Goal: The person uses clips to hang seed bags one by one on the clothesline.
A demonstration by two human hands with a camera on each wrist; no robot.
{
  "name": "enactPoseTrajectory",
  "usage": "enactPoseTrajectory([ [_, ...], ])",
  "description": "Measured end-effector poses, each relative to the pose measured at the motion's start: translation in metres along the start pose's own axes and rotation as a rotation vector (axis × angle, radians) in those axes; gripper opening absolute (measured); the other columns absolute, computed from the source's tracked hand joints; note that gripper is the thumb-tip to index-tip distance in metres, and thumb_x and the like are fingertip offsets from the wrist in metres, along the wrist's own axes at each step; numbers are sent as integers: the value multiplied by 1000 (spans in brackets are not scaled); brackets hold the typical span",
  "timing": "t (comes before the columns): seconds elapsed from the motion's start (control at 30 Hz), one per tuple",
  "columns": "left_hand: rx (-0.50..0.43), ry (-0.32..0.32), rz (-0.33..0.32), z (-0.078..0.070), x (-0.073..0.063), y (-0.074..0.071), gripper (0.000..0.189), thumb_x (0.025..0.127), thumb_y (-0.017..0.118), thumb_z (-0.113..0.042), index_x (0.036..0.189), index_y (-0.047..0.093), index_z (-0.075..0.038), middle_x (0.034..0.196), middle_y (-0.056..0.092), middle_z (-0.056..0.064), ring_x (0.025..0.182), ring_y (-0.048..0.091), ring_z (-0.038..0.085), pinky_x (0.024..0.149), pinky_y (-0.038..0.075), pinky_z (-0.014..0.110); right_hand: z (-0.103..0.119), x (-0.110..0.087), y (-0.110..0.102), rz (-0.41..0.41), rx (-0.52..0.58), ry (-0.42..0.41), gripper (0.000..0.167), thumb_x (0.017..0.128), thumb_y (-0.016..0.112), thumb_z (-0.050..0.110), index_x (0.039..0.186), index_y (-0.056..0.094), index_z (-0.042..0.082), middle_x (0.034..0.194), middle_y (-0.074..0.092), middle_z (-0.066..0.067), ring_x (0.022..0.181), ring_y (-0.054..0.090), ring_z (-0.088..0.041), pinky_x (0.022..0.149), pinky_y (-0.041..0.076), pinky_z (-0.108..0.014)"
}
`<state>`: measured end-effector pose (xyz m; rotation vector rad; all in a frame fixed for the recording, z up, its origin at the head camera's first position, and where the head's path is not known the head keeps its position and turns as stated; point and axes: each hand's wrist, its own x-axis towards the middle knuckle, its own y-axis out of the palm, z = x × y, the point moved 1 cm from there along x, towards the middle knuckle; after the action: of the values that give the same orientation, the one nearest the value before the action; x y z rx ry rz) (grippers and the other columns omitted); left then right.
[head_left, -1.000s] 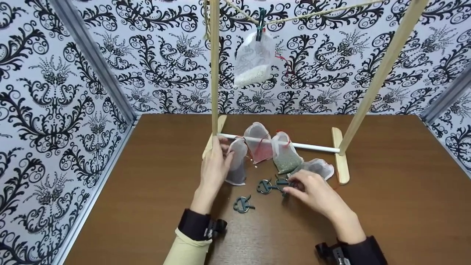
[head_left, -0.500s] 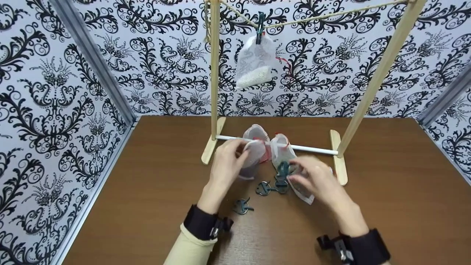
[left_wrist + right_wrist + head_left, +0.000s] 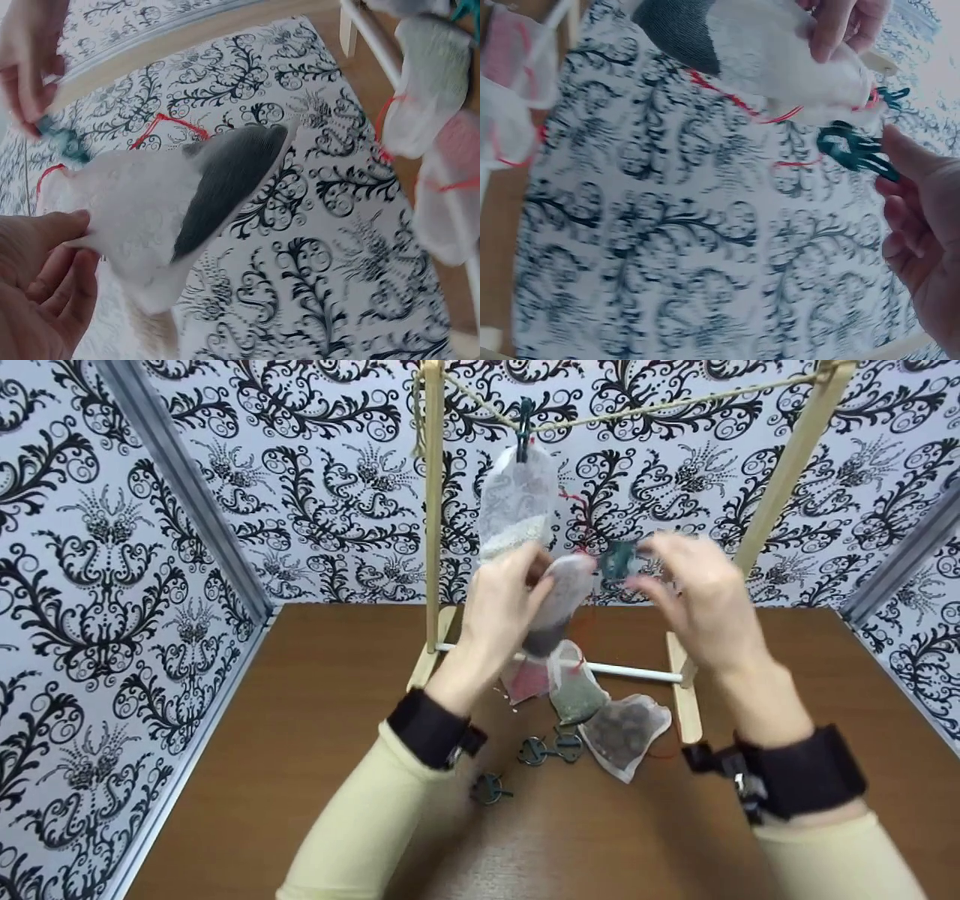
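Observation:
My left hand [image 3: 499, 611] pinches the upper part of a white mesh drawstring bag [image 3: 566, 592] with dark contents and raises it before the frame. In the left wrist view the dark fill [image 3: 232, 180] gathers at the bag's far end. A dark green plant clip [image 3: 855, 150] is pinched between thumb and fingers of my right hand [image 3: 701, 600], close beside the bag's mouth. Behind, a bag of white grains [image 3: 514, 495] hangs from a rope [image 3: 675, 406] by another green clip [image 3: 523, 431], its lower edge partly covered by my left hand.
Bags with pink [image 3: 525, 681], greenish [image 3: 577, 696] and brown contents [image 3: 626, 731] lie on the brown table [image 3: 300, 780]. Three green clips [image 3: 534, 751] lie in front of them. Wooden posts [image 3: 433, 510] and a white rod [image 3: 634, 672] form the frame.
Both hands have risen from the table towards the rope. The left has carried up the bag with dark contents; the right has lifted a clip from beside the others.

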<state>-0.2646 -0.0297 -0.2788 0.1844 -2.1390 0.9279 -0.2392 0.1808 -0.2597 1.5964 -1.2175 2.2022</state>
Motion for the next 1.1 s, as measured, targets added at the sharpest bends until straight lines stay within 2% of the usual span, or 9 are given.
enactPoseTrajectory([
  [0.13, 75, -4, -39, -9, 28, -7, 13, 90, 73, -19, 97, 69, -9, 93, 77, 4, 80, 73, 15, 72, 58, 19, 5, 32, -4, -103, -15, 64, 28, 86, 72, 17, 107, 70, 0, 108, 75, -16, 84, 64, -31, 84, 49, -29],
  [0.2, 85, -40, -44, -12, 40, -10, 14, 91, 73, -21, 98, 69, -9, 94, 78, 4, 79, 74, 14, 70, 58, 18, 5, 45, -5, -161, -21, 103, 26, 88, 71, 20, 106, 72, 0, 107, 76, -15, 81, 63, -30, 81, 45, -22],
  [0.33, 105, -95, -60, -18, 59, -13, 15, 91, 73, -23, 97, 71, -9, 95, 79, 4, 80, 75, 13, 69, 58, 16, 3, 70, -6, -295, -26, 162, 26, 90, 70, 26, 98, 75, 2, 99, 78, -11, 72, 55, -7, 75, 36, -12],
  [0.43, 141, -111, -82, -22, 70, -12, 15, 91, 73, -25, 96, 72, -10, 94, 79, 1, 80, 75, 12, 74, 58, 18, 0, 86, -8, -352, -46, 170, 28, 91, 69, 32, 94, 77, 5, 95, 79, -8, 73, 54, -2, 76, 36, -11],
  [0.5, 166, -97, -106, -24, 76, -11, 14, 92, 72, -24, 94, 72, -10, 91, 79, 0, 81, 74, 13, 77, 58, 19, -1, 97, -8, -343, -62, 157, 30, 91, 68, 34, 94, 77, 5, 96, 79, -6, 75, 62, -12, 79, 39, -13],
  [0.6, 196, -80, -143, -23, 83, -8, 14, 93, 70, -24, 93, 72, -9, 86, 78, 0, 77, 71, 14, 75, 56, 21, -3, 110, -7, -288, -75, 116, 33, 92, 65, 35, 94, 77, 5, 97, 79, -6, 81, 69, -27, 82, 40, -16],
  [0.77, 213, -84, -183, -20, 91, -5, 15, 95, 67, -22, 94, 71, -8, 85, 78, 1, 72, 68, 15, 66, 54, 20, -5, 126, -3, -188, -100, 54, 35, 96, 61, 35, 95, 77, 3, 99, 78, -10, 84, 72, -32, 82, 40, -21],
  [0.97, 216, -112, -194, -14, 96, -4, 14, 95, 68, -23, 96, 71, -9, 88, 78, 1, 73, 69, 15, 66, 55, 21, -7, 136, -3, -33, -159, -18, 35, 98, 57, 30, 100, 74, -1, 102, 77, -15, 92, 74, -33, 97, 51, -35],
  [1.1, 194, -124, -213, -12, 97, -3, 14, 96, 66, -21, 97, 70, -7, 89, 78, 3, 74, 72, 15, 66, 56, 19, -7, 135, -2, 46, -152, -25, 27, 95, 61, 21, 101, 74, -1, 103, 77, -15, 92, 71, -33, 92, 50, -36],
])
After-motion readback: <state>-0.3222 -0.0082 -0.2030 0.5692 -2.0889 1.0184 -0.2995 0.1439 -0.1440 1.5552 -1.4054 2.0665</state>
